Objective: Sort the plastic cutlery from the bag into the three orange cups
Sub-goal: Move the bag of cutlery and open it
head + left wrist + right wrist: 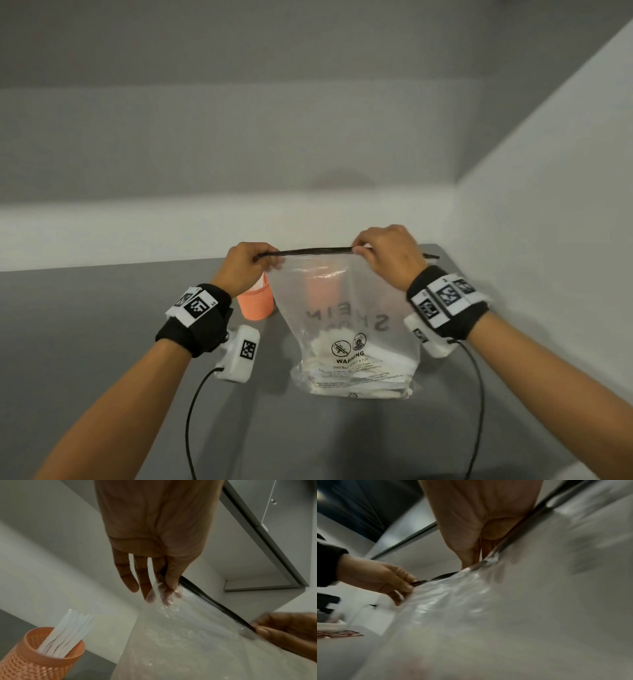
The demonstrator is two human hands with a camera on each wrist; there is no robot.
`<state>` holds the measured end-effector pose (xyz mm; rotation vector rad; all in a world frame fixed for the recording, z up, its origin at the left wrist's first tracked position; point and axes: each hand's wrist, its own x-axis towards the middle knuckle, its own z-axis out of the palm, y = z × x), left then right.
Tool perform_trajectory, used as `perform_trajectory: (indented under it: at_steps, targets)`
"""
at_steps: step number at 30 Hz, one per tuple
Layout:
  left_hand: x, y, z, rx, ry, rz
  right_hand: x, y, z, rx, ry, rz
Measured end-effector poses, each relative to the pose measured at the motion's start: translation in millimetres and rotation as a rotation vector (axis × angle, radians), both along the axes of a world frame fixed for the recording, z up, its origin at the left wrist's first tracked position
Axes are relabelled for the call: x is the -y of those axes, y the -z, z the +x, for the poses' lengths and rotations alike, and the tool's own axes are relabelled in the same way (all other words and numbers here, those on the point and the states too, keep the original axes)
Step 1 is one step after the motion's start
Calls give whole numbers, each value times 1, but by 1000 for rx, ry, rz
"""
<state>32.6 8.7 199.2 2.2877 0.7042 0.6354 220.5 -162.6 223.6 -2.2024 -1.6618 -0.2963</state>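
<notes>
A clear plastic bag [352, 329] with a black zip strip [318, 252] along its top stands on the grey table [102, 342]. White plastic cutlery [346, 363] lies in its bottom. My left hand [251, 263] pinches the strip's left end, and my right hand [383, 253] pinches it near the right end. In the left wrist view the left hand [164, 586] pinches the bag [197, 642] film with thumb and fingers. An orange mesh cup [255, 301] stands behind my left wrist; that cup [39, 658] holds several white utensils [68, 631]. A second orange cup [322, 291] shows dimly through the bag.
White walls [548, 205] close in the table at the back and on the right. Black cables [195, 411] hang from both wrist cameras over the table's near part. The right wrist view is blurred, filled by the bag [505, 615].
</notes>
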Motion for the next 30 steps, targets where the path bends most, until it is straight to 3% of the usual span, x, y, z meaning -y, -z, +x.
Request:
perform_trajectory:
  at_steps: [4, 7, 11, 13, 18, 26, 30]
  targets:
    - [0, 1, -2, -7, -35, -1, 53, -5, 45, 61, 176, 13]
    - [2, -6, 1, -47, -34, -49, 77, -1, 57, -8, 222, 38]
    - [18, -23, 15, -162, 29, -175, 82, 10, 58, -431, 174, 209]
    - [31, -30, 27, -160, 53, -150, 82, 13, 55, -549, 155, 298]
    - [50, -30, 61, -286, 94, 114, 83, 11, 50, -588, 191, 363]
    - [69, -32, 72, -302, 229, 135, 79, 2, 48, -572, 218, 305]
    - [73, -27, 76, -237, 155, 284, 75, 1, 44, -563, 191, 218]
